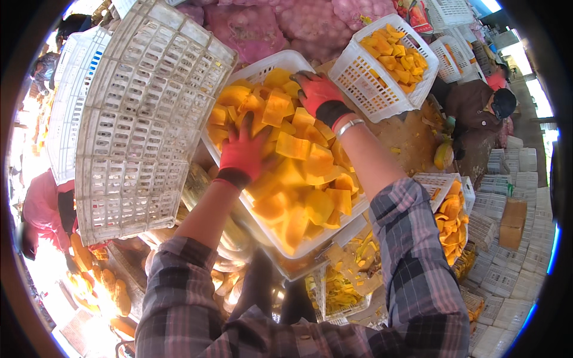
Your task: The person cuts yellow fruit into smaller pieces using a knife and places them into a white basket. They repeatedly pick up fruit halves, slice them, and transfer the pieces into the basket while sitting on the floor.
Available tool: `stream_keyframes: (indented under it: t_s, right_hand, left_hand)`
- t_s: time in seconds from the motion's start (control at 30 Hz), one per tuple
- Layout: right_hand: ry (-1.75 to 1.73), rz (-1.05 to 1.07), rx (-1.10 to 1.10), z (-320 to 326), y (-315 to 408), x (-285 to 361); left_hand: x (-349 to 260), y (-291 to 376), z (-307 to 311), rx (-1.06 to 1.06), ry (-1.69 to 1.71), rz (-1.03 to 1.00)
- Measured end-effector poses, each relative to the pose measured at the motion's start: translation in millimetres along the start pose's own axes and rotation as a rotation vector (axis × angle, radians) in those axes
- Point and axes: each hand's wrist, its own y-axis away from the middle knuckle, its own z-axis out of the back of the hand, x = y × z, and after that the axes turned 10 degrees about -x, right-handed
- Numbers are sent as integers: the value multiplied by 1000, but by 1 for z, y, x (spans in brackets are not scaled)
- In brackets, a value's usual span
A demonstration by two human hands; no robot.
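A white plastic crate (268, 248) full of orange pumpkin chunks (293, 145) lies before me. My left hand (244, 154), in a red glove with dark fingers, rests spread on the chunks at the crate's left side. At the crate's far right rim is my right hand (318, 91), gloved the same way, its fingers bent over the edge beside the chunks. Whether its fingertips grip the rim or a chunk cannot be told. A metal bracelet (350, 127) circles the right wrist.
A large empty white crate (138, 121) stands tilted at the left. Beyond my right hand sits a smaller crate (380, 94) of pumpkin pieces. Pink mesh sacks (309, 22) lie behind. Whole pumpkins (233, 237) and a crate of peelings (342, 291) are below. Persons work at left (47, 206) and right (474, 105).
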Motion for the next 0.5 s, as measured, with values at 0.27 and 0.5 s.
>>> stream_keyframes:
  t_s: [0.27, 0.5]
  right_hand:
    - [282, 139, 55, -29, -33, 9]
    - [151, -320, -344, -22, -43, 16]
  left_hand:
    - [3, -11, -13, 38, -64, -7]
    - [2, -13, -13, 28, -73, -26]
